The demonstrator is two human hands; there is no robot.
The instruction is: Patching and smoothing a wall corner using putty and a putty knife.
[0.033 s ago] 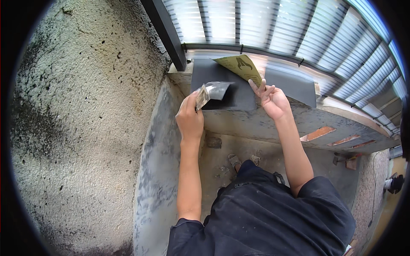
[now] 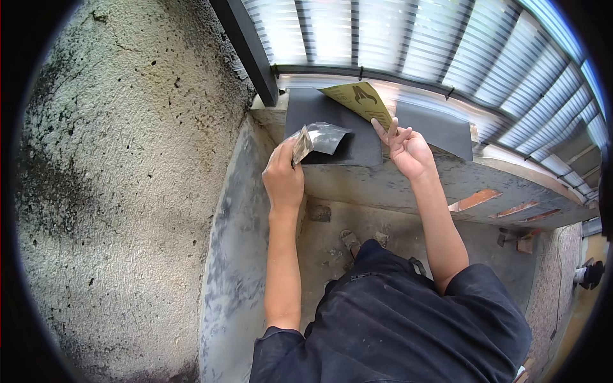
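Observation:
My left hand [image 2: 284, 179] grips a folded piece of grey sandpaper [image 2: 316, 140] just above the front of a concrete ledge [image 2: 408, 191]. My right hand [image 2: 405, 150] pinches the lower edge of a sheet of sandpaper with a yellow-brown back [image 2: 359, 101], lifted and tilted over the ledge. Under both hands a dark grey sheet [image 2: 319, 112] lies flat on the ledge top. A second dark sheet [image 2: 437, 131] lies to its right.
A rough plastered wall [image 2: 128, 179] rises on the left. A black post [image 2: 246, 48] and a rail with corrugated translucent panels [image 2: 408, 45] stand behind the ledge. Exposed bricks [image 2: 476, 199] show in the ledge face. My dark-clothed legs and feet [image 2: 357, 239] are below.

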